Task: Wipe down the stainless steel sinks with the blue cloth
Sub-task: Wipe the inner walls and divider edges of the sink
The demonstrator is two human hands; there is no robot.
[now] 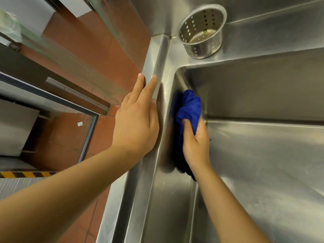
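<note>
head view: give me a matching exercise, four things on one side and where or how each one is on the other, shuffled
1 blue cloth
2 left hand
3 strainer basket
4 right hand

a standing beyond the sink's far corner
b resting open on the outer rim
c gripping the cloth
d bunched against the inner wall

Pairs: 1-d, 2-b, 3-a, 4-c

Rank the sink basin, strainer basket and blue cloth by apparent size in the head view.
Largest: sink basin.
Then strainer basket and blue cloth look alike; the right hand covers part of the cloth, so unranked.
</note>
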